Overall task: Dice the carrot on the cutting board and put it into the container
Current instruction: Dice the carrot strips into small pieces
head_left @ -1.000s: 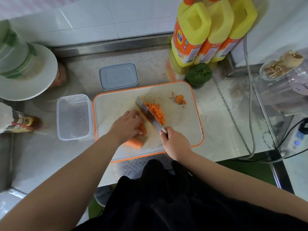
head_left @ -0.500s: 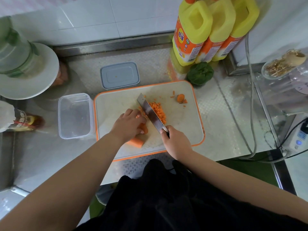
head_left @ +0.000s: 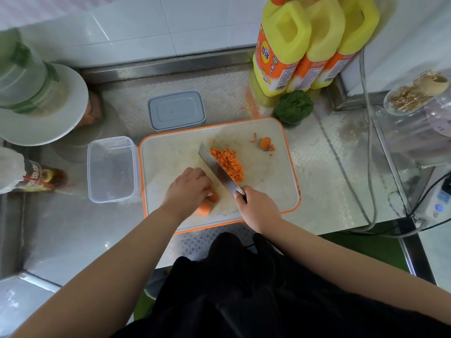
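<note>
Pinning the carrot stub [head_left: 207, 203] near the cutting board's [head_left: 280, 191] front edge, the left hand [head_left: 186, 191] curls over it; the right hand [head_left: 256, 207] grasps the cleaver [head_left: 219, 170]. Firm, round stub likely rolls; hold it behind the cut. Container [head_left: 111, 169] waits beside.

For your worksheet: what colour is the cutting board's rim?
Orange, round a whitish board; clearest in the head view.

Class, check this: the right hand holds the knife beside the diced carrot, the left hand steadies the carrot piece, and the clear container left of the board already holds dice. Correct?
Not quite. In the head view the clear container holds no dice; the diced carrot lies on the cutting board. The right hand does hold the knife, and the left hand steadies the carrot piece.
</note>
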A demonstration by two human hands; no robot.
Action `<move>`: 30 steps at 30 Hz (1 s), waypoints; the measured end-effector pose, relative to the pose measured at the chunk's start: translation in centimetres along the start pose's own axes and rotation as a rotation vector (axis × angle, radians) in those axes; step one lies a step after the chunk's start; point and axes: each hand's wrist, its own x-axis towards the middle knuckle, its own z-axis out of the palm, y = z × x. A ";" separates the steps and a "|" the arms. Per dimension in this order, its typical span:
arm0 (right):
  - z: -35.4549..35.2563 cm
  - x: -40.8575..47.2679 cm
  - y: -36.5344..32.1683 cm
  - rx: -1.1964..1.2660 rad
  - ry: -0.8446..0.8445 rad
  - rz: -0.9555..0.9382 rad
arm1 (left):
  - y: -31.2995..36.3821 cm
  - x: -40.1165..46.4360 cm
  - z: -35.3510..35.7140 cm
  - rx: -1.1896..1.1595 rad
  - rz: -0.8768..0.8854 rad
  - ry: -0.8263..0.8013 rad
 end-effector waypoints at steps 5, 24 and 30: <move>0.2 0.0 -0.9 -0.156 -0.099 -0.021 | 0.9 -1.9 1.5 0.014 0.017 0.120; 3.0 -0.1 -2.2 -0.211 -0.176 0.087 | 1.1 -1.4 2.5 -0.129 -0.218 0.096; 3.5 0.3 -2.6 -0.194 -0.157 0.095 | 0.6 -1.5 2.9 -0.144 -0.138 0.198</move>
